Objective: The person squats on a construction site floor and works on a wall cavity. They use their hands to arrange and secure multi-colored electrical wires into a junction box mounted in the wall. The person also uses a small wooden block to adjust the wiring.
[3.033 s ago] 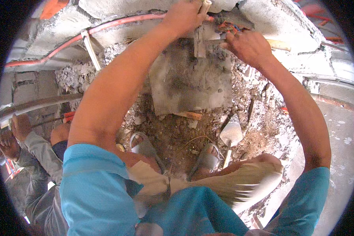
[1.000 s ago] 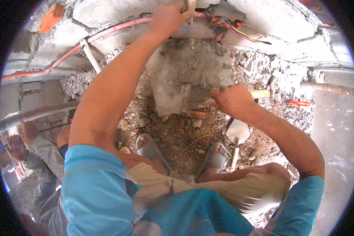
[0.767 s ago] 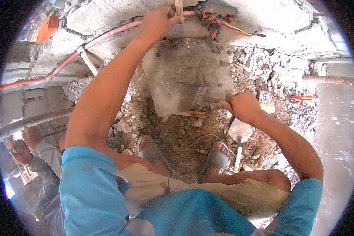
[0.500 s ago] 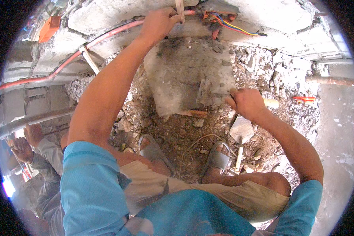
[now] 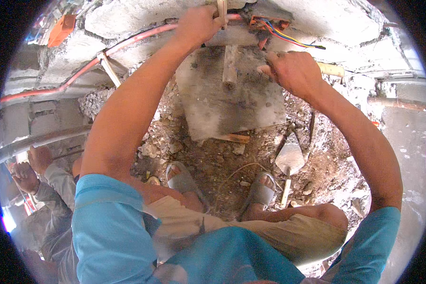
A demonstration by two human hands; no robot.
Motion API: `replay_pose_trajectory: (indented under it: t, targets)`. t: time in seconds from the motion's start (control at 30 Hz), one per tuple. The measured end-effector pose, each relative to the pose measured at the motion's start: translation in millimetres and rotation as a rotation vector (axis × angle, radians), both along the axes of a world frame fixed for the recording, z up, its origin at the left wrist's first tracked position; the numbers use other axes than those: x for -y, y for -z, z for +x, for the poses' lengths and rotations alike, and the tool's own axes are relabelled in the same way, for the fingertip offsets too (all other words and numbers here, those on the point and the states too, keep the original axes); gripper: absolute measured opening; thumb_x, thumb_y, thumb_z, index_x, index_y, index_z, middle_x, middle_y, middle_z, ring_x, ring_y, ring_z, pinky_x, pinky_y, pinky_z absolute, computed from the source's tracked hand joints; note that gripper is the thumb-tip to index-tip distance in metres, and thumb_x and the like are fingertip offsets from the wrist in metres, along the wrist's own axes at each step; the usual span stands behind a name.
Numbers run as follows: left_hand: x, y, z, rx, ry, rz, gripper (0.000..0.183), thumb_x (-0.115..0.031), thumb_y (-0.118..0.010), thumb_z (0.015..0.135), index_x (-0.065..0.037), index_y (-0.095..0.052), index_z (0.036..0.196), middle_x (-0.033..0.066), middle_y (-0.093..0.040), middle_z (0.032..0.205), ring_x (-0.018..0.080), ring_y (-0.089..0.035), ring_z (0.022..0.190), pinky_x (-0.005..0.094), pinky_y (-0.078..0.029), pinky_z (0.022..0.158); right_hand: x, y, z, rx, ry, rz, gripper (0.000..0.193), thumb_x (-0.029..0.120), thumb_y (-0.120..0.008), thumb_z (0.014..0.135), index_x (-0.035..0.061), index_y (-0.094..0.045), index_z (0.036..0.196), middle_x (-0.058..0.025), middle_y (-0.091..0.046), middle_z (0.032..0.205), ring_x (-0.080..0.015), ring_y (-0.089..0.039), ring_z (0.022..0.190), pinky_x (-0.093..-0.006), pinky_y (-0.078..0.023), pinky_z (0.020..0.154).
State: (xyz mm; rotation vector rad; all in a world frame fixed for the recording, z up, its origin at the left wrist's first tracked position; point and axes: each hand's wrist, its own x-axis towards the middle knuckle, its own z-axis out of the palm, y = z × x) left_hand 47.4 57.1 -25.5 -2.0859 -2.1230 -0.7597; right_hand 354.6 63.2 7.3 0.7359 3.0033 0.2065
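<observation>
My left hand (image 5: 201,26) is closed round a thin wooden strip (image 5: 222,13) at the wall, beside the red conduit (image 5: 142,35). My right hand (image 5: 296,73) grips the pale handle of a hammer (image 5: 229,71); the handle's end shows past the far side of the fist. The hammer's head hangs level with the lower wall, a little below the strip and apart from it. Just right of the strip, an orange junction box (image 5: 271,22) is set in the wall, with blue, yellow and red wires (image 5: 293,40) sticking out of it.
A grey board (image 5: 208,106) lies on the rubble below the wall. A trowel (image 5: 290,158) rests near my right foot. Another wooden strip (image 5: 109,70) leans against the conduit. An orange box (image 5: 61,31) sits at upper left. At far left show another person's hands (image 5: 26,177).
My right hand has swung the hammer up and away from me, from over the board's near part toward the wall. My left hand stays on the wooden strip.
</observation>
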Motion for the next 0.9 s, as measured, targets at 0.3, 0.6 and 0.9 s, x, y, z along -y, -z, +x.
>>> replay_pose_trajectory:
  t: [0.3,0.6,0.9]
  targets:
    - [1,-8,-7,-0.029,0.078,-0.045,0.041,-0.048,-0.07,0.097,-0.008,-0.08,0.1,0.0221,-0.076,0.09,0.0454,-0.074,0.085,0.0567,-0.059,0.08,-11,-6,-26,-0.076,-0.033,0.042,0.043,0.049,-0.059,0.106,0.0067,-0.064,0.107,-0.0158,-0.072,0.074,-0.039,-0.073,0.072,-0.0527,-0.056,0.062]
    - [28,-9,-13,0.053,0.007,-0.089,0.047,-0.054,-0.073,0.094,-0.008,-0.083,0.098,0.0216,-0.076,0.086,0.0434,-0.075,0.085,0.0541,-0.058,0.082,85,27,35,0.047,0.282,-0.504,0.056,0.055,-0.054,0.109,0.0045,-0.071,0.091,-0.025,-0.069,0.075,-0.0478,-0.07,0.073,-0.0581,-0.056,0.067]
    - [77,40,-22,0.165,0.008,-0.329,0.037,-0.04,-0.079,0.091,-0.003,-0.081,0.092,0.0198,-0.077,0.084,0.0369,-0.074,0.078,0.0479,-0.058,0.079,233,147,117,-0.096,0.573,-1.112,0.049,0.053,-0.065,0.101,0.0051,-0.074,0.096,-0.0263,-0.072,0.081,-0.0492,-0.072,0.077,-0.059,-0.058,0.074]
